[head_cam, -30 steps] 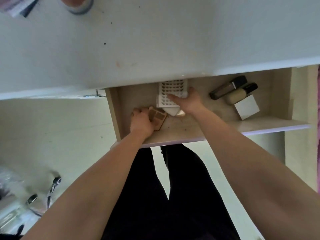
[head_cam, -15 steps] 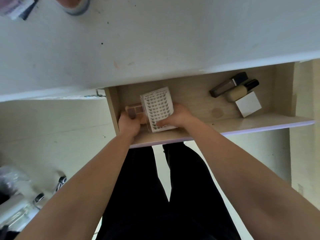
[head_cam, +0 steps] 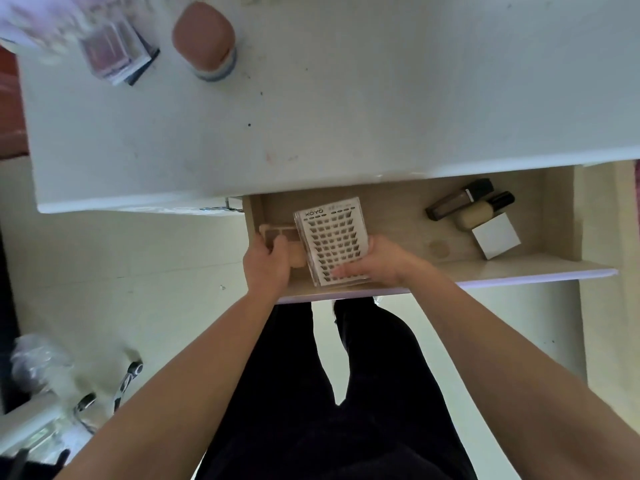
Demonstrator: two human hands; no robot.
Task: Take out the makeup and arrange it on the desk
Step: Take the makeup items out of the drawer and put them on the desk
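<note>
left hand (head_cam: 266, 263): I've got it closed round a tan palette (head_cam: 281, 237)
right hand (head_cam: 375, 260): gripping the XOYO lash tray (head_cam: 330, 245), both over the open drawer (head_cam: 398, 277)
drawer's right end: two bottles (head_cam: 460, 202), white box (head_cam: 496, 235)
desk (head_cam: 346, 98): pink-capped jar (head_cam: 205, 38), blurry compact (head_cam: 108, 46) up back

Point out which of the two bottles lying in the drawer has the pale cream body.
The foundation bottle nearer the white box: cream body, black cap. The other bottle, towards the drawer's back, is dark brown.

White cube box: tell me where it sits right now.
The white cube box sits at the right end of the open drawer, near its front edge, touching the beige foundation bottle.
</note>
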